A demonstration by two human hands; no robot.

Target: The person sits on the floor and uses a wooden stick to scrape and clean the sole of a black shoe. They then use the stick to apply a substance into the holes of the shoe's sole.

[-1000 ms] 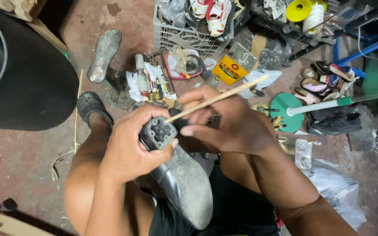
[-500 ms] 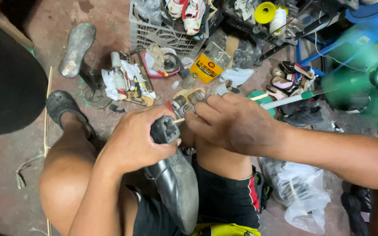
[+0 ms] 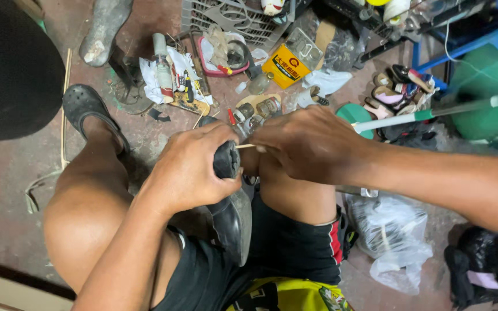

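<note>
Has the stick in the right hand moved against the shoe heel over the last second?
Yes. The thin stick stuck out long past the right hand a second ago; now only a short tip shows, touching the shoe heel gripped by the left hand.

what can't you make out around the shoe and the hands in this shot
Head view only:
- Heel of the black leather shoe: the left hand wraps it, so the working spot is hidden.
- Thin pale wooden stick: only a short piece shows; the right hand covers the rest, grip unclear.
- Grey plastic crate: cut off by the top edge.
- Green round object: blurred, kind unclear.
</note>
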